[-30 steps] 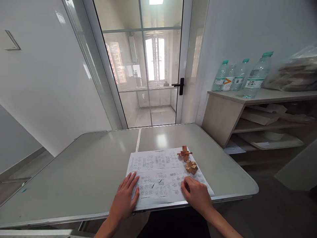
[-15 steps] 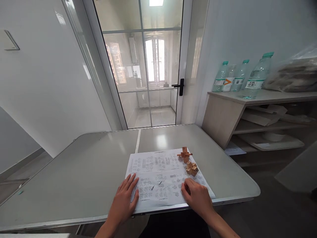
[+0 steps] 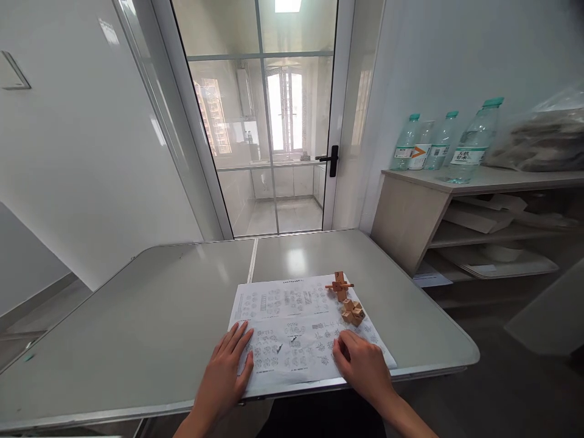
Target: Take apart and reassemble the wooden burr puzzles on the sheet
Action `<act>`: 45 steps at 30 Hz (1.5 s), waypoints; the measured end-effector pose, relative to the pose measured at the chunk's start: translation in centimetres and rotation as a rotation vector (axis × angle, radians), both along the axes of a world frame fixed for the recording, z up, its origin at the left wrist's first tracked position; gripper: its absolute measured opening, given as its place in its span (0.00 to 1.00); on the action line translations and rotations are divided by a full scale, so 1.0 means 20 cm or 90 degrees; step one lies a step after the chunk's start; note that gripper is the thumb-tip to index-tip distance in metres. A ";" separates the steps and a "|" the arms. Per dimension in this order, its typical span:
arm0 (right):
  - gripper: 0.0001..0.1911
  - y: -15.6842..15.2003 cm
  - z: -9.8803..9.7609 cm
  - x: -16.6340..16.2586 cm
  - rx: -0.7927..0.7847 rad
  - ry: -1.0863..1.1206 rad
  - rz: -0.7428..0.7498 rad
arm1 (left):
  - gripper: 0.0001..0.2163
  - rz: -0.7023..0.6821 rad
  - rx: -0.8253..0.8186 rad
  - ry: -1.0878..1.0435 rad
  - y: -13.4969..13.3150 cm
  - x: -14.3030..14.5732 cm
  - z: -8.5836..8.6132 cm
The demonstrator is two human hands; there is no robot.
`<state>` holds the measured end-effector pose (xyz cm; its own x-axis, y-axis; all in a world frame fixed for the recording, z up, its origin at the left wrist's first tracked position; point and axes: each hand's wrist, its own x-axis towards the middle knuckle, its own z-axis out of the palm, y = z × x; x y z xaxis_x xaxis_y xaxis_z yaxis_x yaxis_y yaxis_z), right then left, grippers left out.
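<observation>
Paper sheet (image 3: 301,328) is lying unmoved on the table (image 3: 137,328); left hand (image 3: 225,374) is staying flat, fingers apart; right hand (image 3: 362,365) is still resting, fingers curled together, gripping nothing; wooden puzzles (image 3: 347,301) untouched.

Both hands, left hand (image 3: 224,372) and right hand (image 3: 362,366), rest flat on instruction sheet (image 3: 296,328)

A grey folding table (image 3: 150,316) with a seam down its middle carries a printed sheet (image 3: 292,319) at its near edge. On the sheet's far right corner sit two wooden puzzles: a cross-shaped one (image 3: 339,285) and, just nearer, a blocky one (image 3: 353,312). Both hands rest on the sheet.
</observation>
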<state>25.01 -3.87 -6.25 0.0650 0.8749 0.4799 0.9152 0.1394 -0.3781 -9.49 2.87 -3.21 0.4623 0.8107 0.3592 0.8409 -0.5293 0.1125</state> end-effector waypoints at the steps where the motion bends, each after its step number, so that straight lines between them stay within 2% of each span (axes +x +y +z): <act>1: 0.15 0.00 0.00 0.00 -0.002 0.000 -0.001 | 0.23 0.000 -0.002 0.004 0.00 0.00 0.00; 10: 0.14 0.00 0.02 -0.01 0.000 -0.010 -0.005 | 0.23 -0.003 0.007 -0.006 0.00 0.00 0.00; 16: 0.14 -0.01 0.04 -0.02 -0.036 -0.017 -0.002 | 0.23 0.006 0.004 -0.007 -0.01 0.00 0.01; 19: 0.15 0.01 0.07 -0.01 -0.048 -0.015 0.028 | 0.23 0.006 0.005 -0.008 -0.01 0.00 0.01; 21: 0.15 0.05 0.13 0.01 -0.042 -0.018 0.062 | 0.23 0.006 0.005 -0.009 -0.01 0.00 0.01; 24: 0.16 0.14 0.26 0.09 -0.013 -0.051 0.065 | 0.23 0.008 0.002 -0.007 -0.01 0.00 0.01; 27: 0.15 0.25 0.40 0.21 -0.011 -0.067 0.003 | 0.23 0.007 0.001 -0.009 -0.01 0.00 0.01; 30: 0.10 0.36 0.48 0.33 -0.067 -0.080 -0.053 | 0.23 0.001 0.008 -0.018 -0.01 0.00 0.01; 32: 0.09 0.42 0.49 0.40 -0.123 -0.110 -0.058 | 0.22 -0.001 0.015 -0.020 0.00 0.00 0.00; 36: 0.08 0.50 0.45 0.47 -0.198 -0.164 0.009 | 0.22 0.005 0.024 -0.008 0.00 -0.01 0.00; 41: 0.05 0.57 0.42 0.49 -0.220 -0.233 0.033 | 0.22 0.006 0.028 -0.010 -0.01 0.00 0.00; 45: 0.11 0.57 0.45 0.47 -0.197 -0.288 0.037 | 0.22 0.009 0.036 -0.012 -0.02 0.00 0.00</act>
<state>34.44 7.59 2.67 -0.1401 0.9758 0.1680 0.9901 0.1387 0.0202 -9.58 2.54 -3.12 0.4441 0.7951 0.4129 0.8459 -0.5240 0.0992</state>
